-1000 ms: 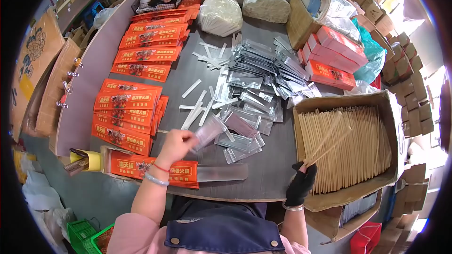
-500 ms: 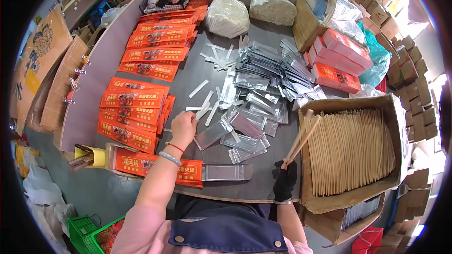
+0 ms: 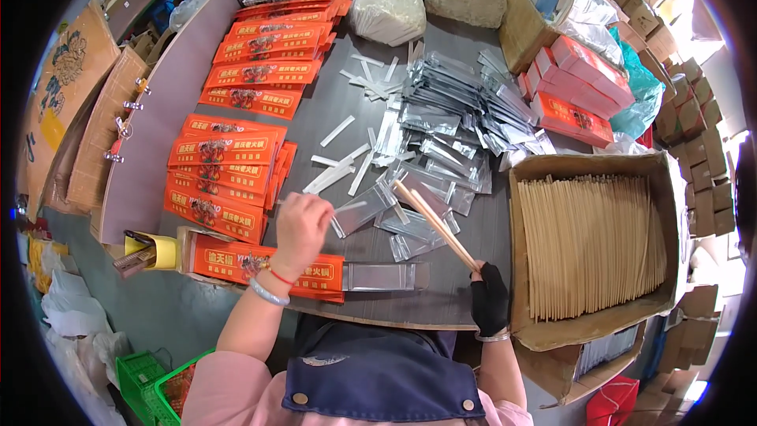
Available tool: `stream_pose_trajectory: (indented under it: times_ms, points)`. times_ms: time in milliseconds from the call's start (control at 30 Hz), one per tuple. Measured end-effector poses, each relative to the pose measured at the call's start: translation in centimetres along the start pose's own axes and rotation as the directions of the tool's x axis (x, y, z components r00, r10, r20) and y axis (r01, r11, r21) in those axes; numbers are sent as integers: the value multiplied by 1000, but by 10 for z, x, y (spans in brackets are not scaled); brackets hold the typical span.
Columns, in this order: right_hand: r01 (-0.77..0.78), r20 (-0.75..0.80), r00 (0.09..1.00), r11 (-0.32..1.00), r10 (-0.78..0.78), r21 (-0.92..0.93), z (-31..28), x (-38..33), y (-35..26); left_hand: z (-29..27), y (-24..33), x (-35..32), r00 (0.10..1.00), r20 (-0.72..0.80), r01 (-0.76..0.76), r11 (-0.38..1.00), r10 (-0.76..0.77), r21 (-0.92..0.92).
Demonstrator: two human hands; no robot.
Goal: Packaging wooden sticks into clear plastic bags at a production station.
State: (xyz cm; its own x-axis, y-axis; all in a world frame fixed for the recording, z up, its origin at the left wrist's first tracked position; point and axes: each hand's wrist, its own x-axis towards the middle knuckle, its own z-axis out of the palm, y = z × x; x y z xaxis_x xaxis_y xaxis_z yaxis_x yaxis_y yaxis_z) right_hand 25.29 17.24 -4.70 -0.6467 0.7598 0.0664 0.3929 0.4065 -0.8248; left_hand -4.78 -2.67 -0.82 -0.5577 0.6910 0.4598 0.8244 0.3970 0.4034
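Right hand [image 3: 490, 300], in a black glove, is closed around the lower ends of a small bundle of wooden sticks [image 3: 435, 225]. The bundle slants up and left from the fist, over the table; its far tips lie above the foil pouches [image 3: 402, 217] near the table's middle. Left hand [image 3: 300, 225], bare, with a bracelet and a red cord at the wrist, is curled with fingers pinched on the edge of one foil pouch [image 3: 361, 211]; a thin white strip lies just by its fingertips.

Nearest the person, along the table's front edge, lies a long orange packet [image 3: 244, 260] with a flat foil pouch [image 3: 386, 276] at its right end. A yellow tape roll [image 3: 162, 251] sits at the packet's left end.

To the right, beside the table, an open cardboard box [image 3: 536, 323] is filled with wooden sticks laid side by side.

Left of the hands, orange packets [image 3: 225, 166] lie in overlapping stacks, with more further back. Mid-table holds a loose heap of foil pouches [image 3: 449, 110] and scattered white strips [image 3: 337, 131].

At the far edge stand two bulging clear bags [image 3: 388, 8] and, to the right, red cartons [image 3: 587, 83].
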Motion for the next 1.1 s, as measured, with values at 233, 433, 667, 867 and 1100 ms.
stream_pose_trajectory:
  times_ms: [233, 433, 667, 867, 1100]
  points:
    - [78, 278, 958, 997, -69, -20, 7, 11, -32, 13, 38, -76, 916, 391, -24, 985, 90, -172]
    - [280, 472, 880, 858, -50, -431, -6, 8, -20, -29, 23, -79, 910, 415, 56, 996, -20, -75]
    - [436, 311, 886, 845, -343, -310, 35, 18, -14, -10, 40, -71, 897, 442, -1, 997, 36, -78]
    - [195, 388, 871, 937, -301, 289, 104, -5, -80, 14, 47, -64, 873, 477, -12, 983, 98, -181]
    - [574, 450, 791, 758, -415, -309, 54, 16, -70, -24, 57, -16, 569, 768, -324, 938, 295, -120]
